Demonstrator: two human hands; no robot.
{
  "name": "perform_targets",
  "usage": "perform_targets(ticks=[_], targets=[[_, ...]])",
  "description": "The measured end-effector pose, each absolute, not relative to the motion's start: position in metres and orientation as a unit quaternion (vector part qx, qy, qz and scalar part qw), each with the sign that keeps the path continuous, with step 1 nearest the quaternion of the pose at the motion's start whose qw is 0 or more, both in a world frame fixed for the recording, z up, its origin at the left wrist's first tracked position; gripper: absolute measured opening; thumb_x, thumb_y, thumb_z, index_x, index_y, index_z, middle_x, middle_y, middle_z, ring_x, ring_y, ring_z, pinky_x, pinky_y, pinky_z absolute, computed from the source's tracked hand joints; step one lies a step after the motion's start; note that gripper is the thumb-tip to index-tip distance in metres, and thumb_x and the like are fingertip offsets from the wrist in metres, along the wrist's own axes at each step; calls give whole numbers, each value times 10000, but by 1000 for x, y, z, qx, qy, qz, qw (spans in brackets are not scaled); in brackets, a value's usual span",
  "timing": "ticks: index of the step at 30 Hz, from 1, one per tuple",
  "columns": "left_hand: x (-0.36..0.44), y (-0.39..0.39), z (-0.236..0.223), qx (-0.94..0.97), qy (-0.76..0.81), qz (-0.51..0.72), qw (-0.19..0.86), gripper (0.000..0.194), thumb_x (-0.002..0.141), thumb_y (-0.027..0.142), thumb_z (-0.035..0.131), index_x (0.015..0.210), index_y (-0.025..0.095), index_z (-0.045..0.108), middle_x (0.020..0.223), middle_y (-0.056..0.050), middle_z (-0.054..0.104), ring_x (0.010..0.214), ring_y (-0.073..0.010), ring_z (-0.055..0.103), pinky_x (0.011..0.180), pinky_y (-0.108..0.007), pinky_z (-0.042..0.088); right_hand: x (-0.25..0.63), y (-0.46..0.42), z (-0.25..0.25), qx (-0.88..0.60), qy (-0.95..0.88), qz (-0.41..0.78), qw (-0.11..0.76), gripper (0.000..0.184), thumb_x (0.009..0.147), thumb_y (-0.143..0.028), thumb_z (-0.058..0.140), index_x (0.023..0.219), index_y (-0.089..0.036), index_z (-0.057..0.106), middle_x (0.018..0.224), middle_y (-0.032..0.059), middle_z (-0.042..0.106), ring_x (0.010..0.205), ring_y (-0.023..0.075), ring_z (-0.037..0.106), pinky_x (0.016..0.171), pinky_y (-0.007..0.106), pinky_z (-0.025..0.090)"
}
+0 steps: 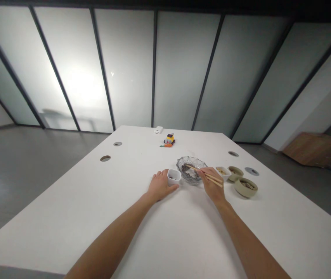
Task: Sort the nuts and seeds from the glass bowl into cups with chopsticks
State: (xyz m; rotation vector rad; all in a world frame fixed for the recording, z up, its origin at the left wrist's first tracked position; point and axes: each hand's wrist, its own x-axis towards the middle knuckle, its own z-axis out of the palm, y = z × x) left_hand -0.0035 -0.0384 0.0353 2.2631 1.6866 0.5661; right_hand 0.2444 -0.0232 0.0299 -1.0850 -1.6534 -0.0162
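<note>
My left hand (160, 186) is wrapped round the left side of a small white square cup (174, 181), which stands on the table with a few dark bits at its bottom. In my right hand (212, 188) is a pair of wooden chopsticks (215, 180). Their tips reach into a clear glass bowl (192, 181) with a faceted rim, just right of the cup. Small dark pieces (186, 169) lie in that bowl, too small to name. Whether the tips pinch a piece, I cannot tell.
Right of my right hand stand a white dish (223, 177) with yellowish contents and two olive-green bowls (242, 190) (231, 177). Farther back on the white table (95, 205) are a toy vehicle (169, 139), a carrot-shaped item (167, 146) and a white box (158, 130). Round holes (105, 158) pierce the tabletop.
</note>
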Motion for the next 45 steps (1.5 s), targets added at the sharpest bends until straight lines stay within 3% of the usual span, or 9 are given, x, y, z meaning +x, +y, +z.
perform_targets(ticks=[5,10,13,21,30,45], targets=[[-4,-37,32,781,576,205,131,493,897,562,670,1237,225,553,1274,-106,681,1212,-324,622,1035,-417,446,246,-34,44,-458,-667,-22,587,412,1011,-550,574,826,-223,746,807,62,735,794,235,664,774,391,537],[-4,-37,31,776,579,209,136,508,889,569,661,1251,228,556,1286,-105,680,1224,-329,613,1042,-418,447,241,-52,58,-465,-637,53,612,361,998,-524,601,856,-228,753,850,61,741,822,243,681,793,402,549],[-4,-37,31,777,579,206,138,525,892,574,652,1271,224,553,1303,-109,675,1234,-330,609,1050,-421,444,236,-58,61,-453,-655,69,601,362,985,-539,617,834,-239,752,816,59,738,818,246,683,773,390,550],[-4,-37,31,777,583,196,136,547,896,595,652,1295,235,547,1313,-106,675,1251,-326,606,1064,-416,432,247,-43,47,-466,-688,-25,556,443,1004,-606,550,814,-246,724,797,59,730,778,244,670,767,410,551],[-4,-36,28,778,580,203,130,557,904,603,655,1299,226,544,1313,-112,677,1244,-326,611,1059,-419,435,249,-25,23,-448,-724,19,525,447,1007,-601,556,845,-227,738,852,72,750,810,243,689,780,417,572],[-3,-35,27,780,574,211,133,536,901,592,652,1284,235,539,1308,-101,675,1237,-321,608,1051,-415,440,247,-29,30,-461,-701,-18,544,441,1007,-605,547,839,-245,737,824,61,741,790,246,675,765,407,557]])
